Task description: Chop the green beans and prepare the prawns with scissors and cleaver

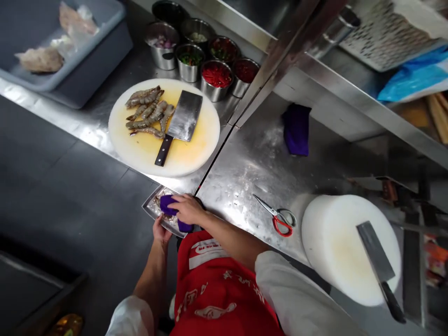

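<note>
My left hand [161,230] grips the near side of a metal tray [148,205], held at the counter's front edge. Small shell-like scraps lie in the tray. Over it, my right hand [189,208] is closed on a purple cloth [167,204], which touches the tray's inside; part of the cloth hangs below the hand. Just beyond the tray is a round white cutting board [201,151]. Several raw grey prawns [149,109] lie on that board beside a cleaver [185,116] with a black handle.
Several metal pots of chopped ingredients [216,77] stand behind the board. A grey bin [101,60] is at upper left. To the right are red-handled scissors [276,218], another purple cloth [297,129], and a second round board [325,233] with a cleaver [376,252].
</note>
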{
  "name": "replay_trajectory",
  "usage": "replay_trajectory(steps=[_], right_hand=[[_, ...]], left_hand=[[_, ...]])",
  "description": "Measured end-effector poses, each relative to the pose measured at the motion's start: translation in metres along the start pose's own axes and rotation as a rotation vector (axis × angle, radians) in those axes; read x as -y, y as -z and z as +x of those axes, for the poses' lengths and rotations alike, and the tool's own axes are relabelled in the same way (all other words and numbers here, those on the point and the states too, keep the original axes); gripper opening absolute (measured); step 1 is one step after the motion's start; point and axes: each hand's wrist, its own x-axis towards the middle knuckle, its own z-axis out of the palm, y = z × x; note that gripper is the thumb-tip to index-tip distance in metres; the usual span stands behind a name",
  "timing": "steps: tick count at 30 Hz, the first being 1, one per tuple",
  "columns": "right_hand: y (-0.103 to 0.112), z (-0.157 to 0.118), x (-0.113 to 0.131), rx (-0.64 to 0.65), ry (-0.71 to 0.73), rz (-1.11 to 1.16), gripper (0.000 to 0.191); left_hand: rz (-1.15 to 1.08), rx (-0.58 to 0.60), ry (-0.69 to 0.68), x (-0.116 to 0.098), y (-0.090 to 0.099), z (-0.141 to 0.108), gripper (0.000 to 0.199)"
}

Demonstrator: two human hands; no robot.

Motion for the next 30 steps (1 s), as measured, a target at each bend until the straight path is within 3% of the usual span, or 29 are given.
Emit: replay_trajectory(steps=[3,4,7,9,11,13,15,16,18,20,22,24,26,28,30], right_hand=[[0.024,-0.004,-0.009,0.067,0.276,0.085,0.05],[0.038,-0.005,-0.018,0.02,0.309,0.113,0.052],[0.062,-0.006,-0.041,-0.147,0.179,0.022,0.055],[0.053,-0.007,-0.04,-0.178,0.09,-0.08,0.05],[0.027,-0.011,-0.026,-0.13,0.132,-0.097,0.046],[0.004,-0.016,-0.007,-0.063,0.188,-0.038,0.046],[0.002,-0.023,0.008,-0.01,0.176,0.076,0.049],[0.011,-0.027,0.01,-0.006,0.142,0.135,0.05],[0.05,-0.033,0.004,-0.08,0.058,0.215,0.05],[0.107,-0.031,-0.014,-0.29,0.046,0.239,0.049],[0.17,-0.012,-0.037,-0.382,0.048,0.214,0.055],[0.223,0.032,-0.058,-0.494,0.063,0.069,0.058],[0.256,0.094,-0.07,-0.5,0.048,-0.148,0.061],[0.266,0.155,-0.073,-0.429,0.011,-0.339,0.064],[0.26,0.198,-0.073,-0.341,-0.061,-0.495,0.065]], left_hand=[[0.028,0.027,0.013,-0.007,0.002,0.002,0.02],[0.034,0.036,0.037,-0.01,0.004,0.003,0.021],[0.052,0.022,0.107,-0.02,0.009,0.008,0.018],[0.078,0.02,0.135,-0.027,0.012,0.01,0.016],[0.115,0.051,0.151,-0.034,0.013,0.011,0.017],[0.146,0.109,0.161,-0.04,0.013,0.011,0.019],[0.173,0.156,0.172,-0.044,0.012,0.01,0.021],[0.188,0.16,0.175,-0.046,0.012,0.01,0.021],[0.222,0.139,0.171,-0.047,0.012,0.01,0.021],[0.252,0.106,0.167,-0.046,0.012,0.009,0.021],[0.262,0.077,0.174,-0.043,0.012,0.008,0.022],[0.247,0.039,0.19,-0.04,0.014,0.007,0.021],[0.218,-0.003,0.208,-0.037,0.017,0.008,0.018],[0.188,-0.053,0.214,-0.034,0.023,0.01,0.016],[0.164,-0.096,0.205,-0.029,0.029,0.01,0.016]])
